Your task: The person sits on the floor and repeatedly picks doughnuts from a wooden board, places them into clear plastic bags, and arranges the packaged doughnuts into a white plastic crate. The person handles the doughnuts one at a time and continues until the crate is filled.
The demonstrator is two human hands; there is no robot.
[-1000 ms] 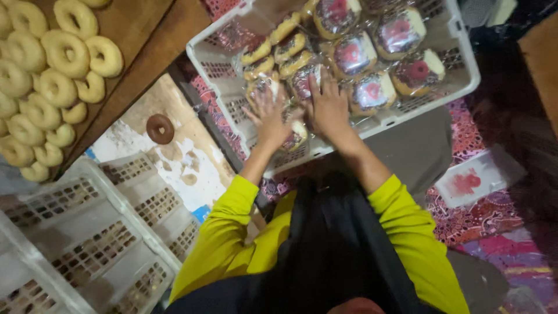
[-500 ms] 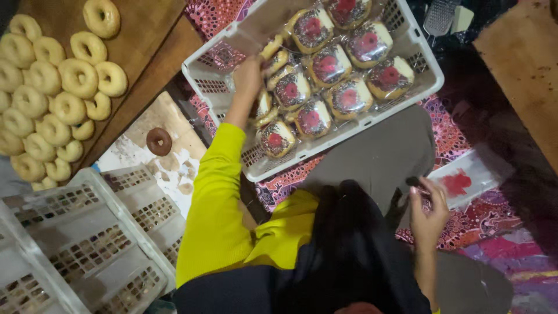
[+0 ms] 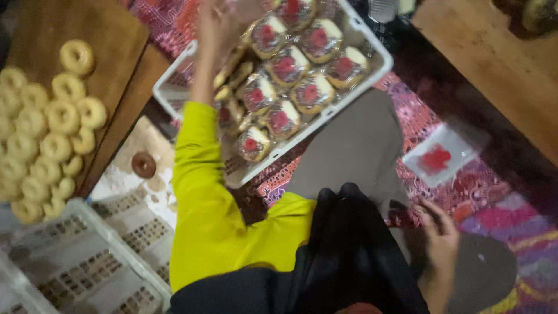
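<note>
At twelve o'clock the left hand (image 3: 218, 23), blurred, grip unclear, reaches the wrapped doughnuts (image 3: 285, 67): light, soft, slippery; lift by sides. The right hand (image 3: 439, 241) hangs empty.

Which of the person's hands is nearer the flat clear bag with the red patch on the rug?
Right. The right hand hangs just below the clear bag without touching it; the left hand is far off, raised over the white crate of wrapped doughnuts.

The left hand (image 3: 218, 20) is raised over the white crate (image 3: 372, 55), its fingers (image 3: 204, 13) just beside the wrapped pastries (image 3: 285, 67). The right hand (image 3: 439, 238) is held low by the knee, near a clear packet (image 3: 444, 154) beyond its fingers.
</note>
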